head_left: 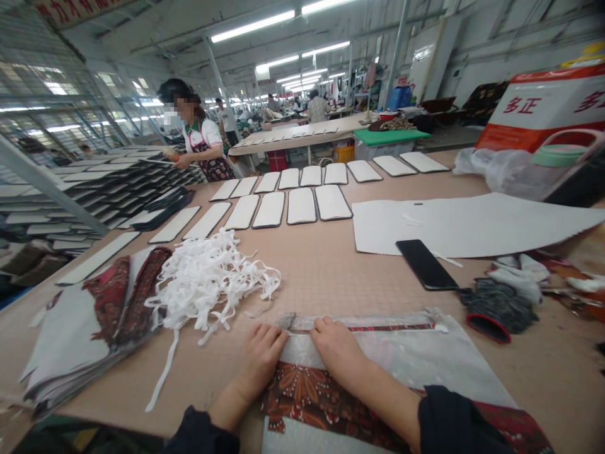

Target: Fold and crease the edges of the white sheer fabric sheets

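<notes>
My left hand [259, 358] and my right hand [336, 352] lie side by side near the table's front edge. Both press down, fingers curled, on the far edge of a red patterned fabric piece [312, 397] with a white backing sheet [425, 359] on it. The fingertips pinch along a narrow folded strip [378, 328] at that edge. A heap of loose white strips [208, 280] lies just beyond and left of my left hand.
A stack of red patterned pieces [94, 321] lies at the left. Rows of white padded panels [288, 205] cover the far table. A black phone [425, 265], dark gloves [496, 306] and a large white sheet [472, 224] lie to the right. Another person [201, 135] works at the far left.
</notes>
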{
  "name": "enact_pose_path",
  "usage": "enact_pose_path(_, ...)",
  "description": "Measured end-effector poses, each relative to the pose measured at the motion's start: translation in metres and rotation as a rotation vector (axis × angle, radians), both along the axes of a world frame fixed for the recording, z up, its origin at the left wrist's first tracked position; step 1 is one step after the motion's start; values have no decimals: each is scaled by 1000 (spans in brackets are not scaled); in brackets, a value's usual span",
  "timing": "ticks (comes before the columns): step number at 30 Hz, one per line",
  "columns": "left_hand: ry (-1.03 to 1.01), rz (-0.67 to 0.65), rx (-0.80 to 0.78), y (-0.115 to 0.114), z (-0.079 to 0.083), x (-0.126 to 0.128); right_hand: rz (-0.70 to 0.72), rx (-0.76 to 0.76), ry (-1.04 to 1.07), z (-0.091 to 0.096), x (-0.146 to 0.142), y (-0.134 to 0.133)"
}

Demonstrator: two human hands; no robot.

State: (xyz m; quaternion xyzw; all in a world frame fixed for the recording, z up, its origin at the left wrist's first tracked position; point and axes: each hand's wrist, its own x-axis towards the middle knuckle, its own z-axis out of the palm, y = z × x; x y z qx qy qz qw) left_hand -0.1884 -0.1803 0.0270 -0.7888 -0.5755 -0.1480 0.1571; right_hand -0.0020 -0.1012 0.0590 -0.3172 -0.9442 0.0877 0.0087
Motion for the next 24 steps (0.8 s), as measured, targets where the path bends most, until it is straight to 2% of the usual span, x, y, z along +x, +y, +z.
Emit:
enact_pose_path(5, 45, -14, -39, 2, 1, 1, 4, -1, 12, 0, -5, 0)
enact_pose_path(10, 74, -8, -101, 1, -3, -1, 28, 5, 95, -9, -18, 1)
enact_pose_path(12, 20, 25, -114, 0, -5, -1, 43, 2, 112, -13, -21, 0)
enact_pose_path(19, -405, 233, -219, 6, -4, 1, 207, 130, 123, -22, -18, -7)
enact_pose_path(22, -429, 291, -249, 9, -3, 1, 198, 131, 97, -21, -19, -8)
enact_pose_path(24, -378, 273, -244, 9, -3, 1, 163, 109, 99, -19, -21, -7)
